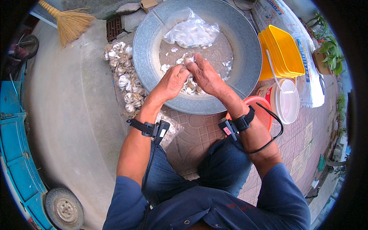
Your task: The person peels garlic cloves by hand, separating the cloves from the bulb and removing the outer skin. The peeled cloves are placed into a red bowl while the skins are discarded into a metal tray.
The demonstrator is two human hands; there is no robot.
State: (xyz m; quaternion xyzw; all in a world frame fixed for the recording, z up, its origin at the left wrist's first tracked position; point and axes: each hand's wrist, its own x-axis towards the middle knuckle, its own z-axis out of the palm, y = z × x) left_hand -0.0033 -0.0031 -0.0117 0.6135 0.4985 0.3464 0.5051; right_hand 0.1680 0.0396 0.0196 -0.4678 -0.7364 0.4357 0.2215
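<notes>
My left hand (176, 79) and my right hand (205, 73) meet above a round galvanized metal basin (149, 37). Their bent fingers pinch together at a small whitish piece of garlic (190, 59), mostly covered by the fingertips. Papery garlic skins (191, 87) lie on the basin's floor below and around both hands. Farther back in the basin rests a clear plastic bag (192, 30) with pale pieces inside, probably garlic cloves. Left of the basin, a pile of whole garlic bulbs (124, 80) with dry stalks lies on the ground.
Another clear bag (169, 129) of pale pieces lies under my left forearm. At right are a red plastic basket (257, 107), a lidded white bucket (287, 102), stacked yellow containers (287, 51) and a printed sack (310, 86). A straw broom (72, 24) and a blue vehicle (17, 143) are at left.
</notes>
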